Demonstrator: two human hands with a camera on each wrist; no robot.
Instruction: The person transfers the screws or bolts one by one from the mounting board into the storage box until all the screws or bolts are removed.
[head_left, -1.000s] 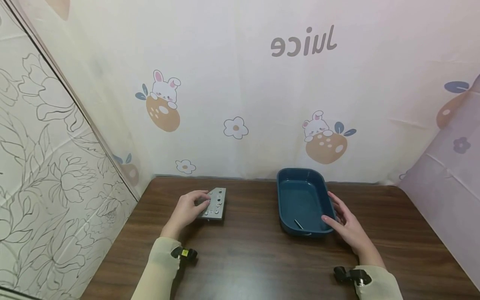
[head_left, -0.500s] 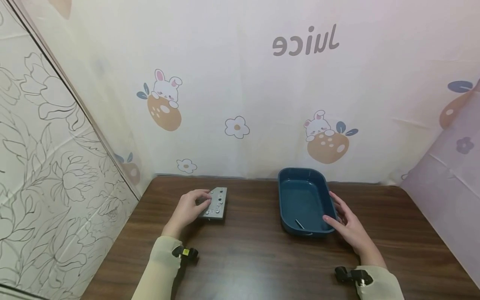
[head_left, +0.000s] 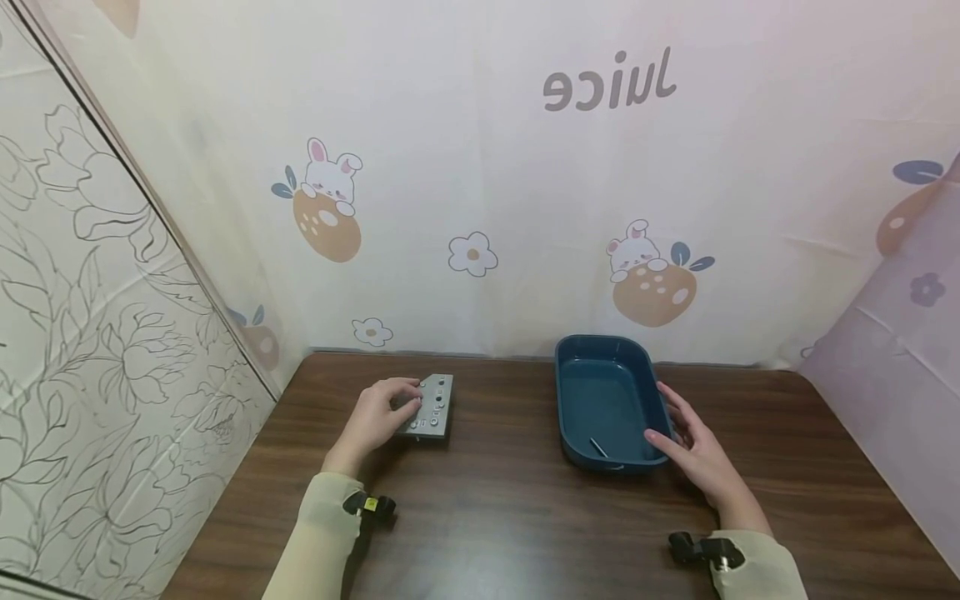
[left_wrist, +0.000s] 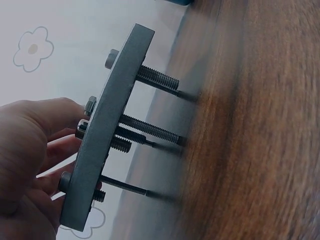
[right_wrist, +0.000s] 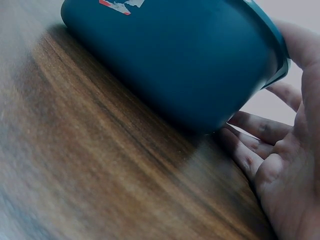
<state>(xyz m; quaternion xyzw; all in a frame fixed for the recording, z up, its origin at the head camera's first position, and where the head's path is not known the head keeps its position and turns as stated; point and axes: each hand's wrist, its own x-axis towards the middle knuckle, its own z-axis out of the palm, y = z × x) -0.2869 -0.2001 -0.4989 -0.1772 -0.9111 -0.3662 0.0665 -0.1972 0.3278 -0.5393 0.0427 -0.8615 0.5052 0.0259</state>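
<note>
A grey metal plate [head_left: 437, 407] lies at the left of the table, with several screws and bolts through it. Their threaded shanks [left_wrist: 152, 129] jut from its underside towards the tabletop in the left wrist view. My left hand [head_left: 378, 412] bends over the plate's upper face, thumb and fingertips around a bolt head [left_wrist: 90, 106]. A deep blue rectangular dish [head_left: 607, 387] stands to the right. My right hand [head_left: 697, 454] grips its near right corner, thumb over the rim and fingers along the outside wall. Inside the dish rests a small thin metal pin [head_left: 598, 447].
The brown wooden table [head_left: 495, 500] ends at a patterned cloth wall [head_left: 480, 183] close behind the dish. Cloth panels also stand at both sides. A torn label [right_wrist: 122, 5] sticks to the dish's outer wall.
</note>
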